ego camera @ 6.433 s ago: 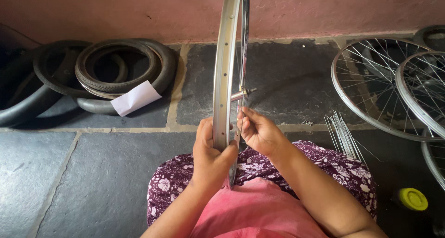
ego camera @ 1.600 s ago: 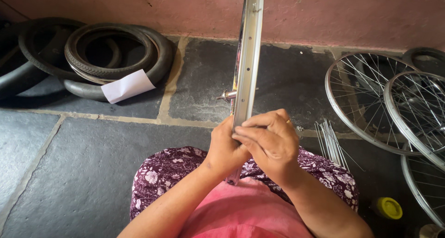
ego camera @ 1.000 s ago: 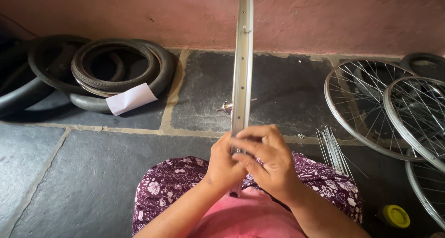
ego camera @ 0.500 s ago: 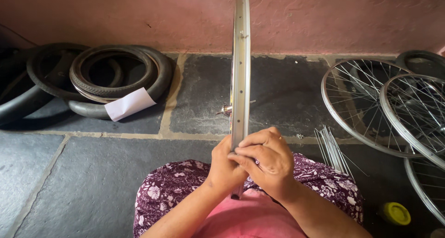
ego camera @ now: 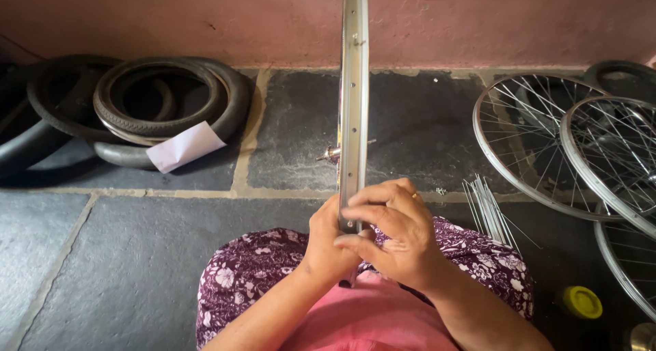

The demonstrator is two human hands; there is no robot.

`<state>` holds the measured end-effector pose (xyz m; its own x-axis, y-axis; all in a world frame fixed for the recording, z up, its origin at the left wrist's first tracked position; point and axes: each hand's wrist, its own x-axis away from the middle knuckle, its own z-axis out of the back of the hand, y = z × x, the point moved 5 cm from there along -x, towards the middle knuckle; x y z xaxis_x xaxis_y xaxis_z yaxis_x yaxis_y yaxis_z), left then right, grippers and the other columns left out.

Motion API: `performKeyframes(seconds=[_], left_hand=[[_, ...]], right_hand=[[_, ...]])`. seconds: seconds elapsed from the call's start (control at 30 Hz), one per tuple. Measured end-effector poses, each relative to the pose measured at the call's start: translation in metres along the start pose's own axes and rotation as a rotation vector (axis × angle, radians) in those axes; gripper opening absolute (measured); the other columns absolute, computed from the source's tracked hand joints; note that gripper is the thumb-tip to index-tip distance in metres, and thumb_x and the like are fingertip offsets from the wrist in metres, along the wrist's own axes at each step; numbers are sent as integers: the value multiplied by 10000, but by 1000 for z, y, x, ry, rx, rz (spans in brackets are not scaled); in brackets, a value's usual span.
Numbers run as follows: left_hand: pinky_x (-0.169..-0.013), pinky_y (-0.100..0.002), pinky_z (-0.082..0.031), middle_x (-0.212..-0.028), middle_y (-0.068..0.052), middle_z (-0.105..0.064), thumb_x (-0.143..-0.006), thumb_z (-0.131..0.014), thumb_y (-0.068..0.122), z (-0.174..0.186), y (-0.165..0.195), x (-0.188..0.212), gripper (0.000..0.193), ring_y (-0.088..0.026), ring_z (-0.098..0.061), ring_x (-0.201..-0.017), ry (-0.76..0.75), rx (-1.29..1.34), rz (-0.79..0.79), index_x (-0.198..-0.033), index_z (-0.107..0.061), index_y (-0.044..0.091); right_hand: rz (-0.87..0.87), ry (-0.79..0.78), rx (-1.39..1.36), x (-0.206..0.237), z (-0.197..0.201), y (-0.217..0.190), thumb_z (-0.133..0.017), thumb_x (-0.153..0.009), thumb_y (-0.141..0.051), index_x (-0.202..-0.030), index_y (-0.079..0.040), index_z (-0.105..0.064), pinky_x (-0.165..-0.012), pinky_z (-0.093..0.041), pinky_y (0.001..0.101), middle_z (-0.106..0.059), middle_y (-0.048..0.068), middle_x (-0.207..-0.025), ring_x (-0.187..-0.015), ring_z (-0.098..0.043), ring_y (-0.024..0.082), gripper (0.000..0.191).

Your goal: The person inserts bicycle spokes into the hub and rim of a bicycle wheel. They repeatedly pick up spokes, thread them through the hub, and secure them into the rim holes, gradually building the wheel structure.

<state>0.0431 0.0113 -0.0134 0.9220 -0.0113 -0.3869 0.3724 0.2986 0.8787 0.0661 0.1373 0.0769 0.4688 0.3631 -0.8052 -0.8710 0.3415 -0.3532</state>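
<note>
Rim tilted nearer upright than half a second ago, thin shiny metal wheel rim edge-on over lap, left hand and right hand both pinching its lower edge, ribbed rubber tyres, spoked wheels, dark slate floor, pink plaster wall

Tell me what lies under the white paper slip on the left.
The white paper slip rests on the edge of the stacked black tyres lying on the stone floor. The tyre section beneath the paper is covered, so its surface cannot be seen.
</note>
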Motion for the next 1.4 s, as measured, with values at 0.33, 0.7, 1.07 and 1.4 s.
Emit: performKeyframes(seconds=[0.33, 0.7, 1.07, 1.4], left_hand=[[-710, -341, -567, -866, -98, -676, -709, -657, 59, 11, -2, -1, 288, -248, -684, -772, 15, 31, -110, -996, -652, 54], [-684, -288, -555, -923, -65, -720, -741, -635, 38, 22, 3, 8, 185, -130, -655, -712, 28, 110, -62, -925, -658, 37], [-783, -350, -580, -908, -92, -717, -722, -628, 46, 17, 4, 6, 136, -226, -719, -848, 0, 95, -128, -858, -639, 54], [-901, -393, -531, -1125, -171, -638, -831, -788, 178, 34, 9, -94, 569, -338, -666, -1020, 239, -173, -317, -1319, -520, 59]], right_hand=[[-79, 39, -264, 9, 4, 28, -867, -729, -139, -956, -68, -716, -799, -543, 304, -672, 71, -1033, -925, -659, 177, 281], [-529, 93, 329, 70, -84, 206, -817, -791, -242, -778, -80, -748, -730, -553, 420, -709, 65, -878, -856, -685, 273, 176], [-382, 7, 721, 83, -133, 245, -699, -889, -271, -735, -84, -681, -695, -567, 456, -638, 77, -881, -827, -666, 304, 243], [-940, -70, 185, 149, -150, 269, -555, -1018, -260, -962, -96, -656, -577, -500, 408, -668, 67, -666, -604, -649, 248, 200]])
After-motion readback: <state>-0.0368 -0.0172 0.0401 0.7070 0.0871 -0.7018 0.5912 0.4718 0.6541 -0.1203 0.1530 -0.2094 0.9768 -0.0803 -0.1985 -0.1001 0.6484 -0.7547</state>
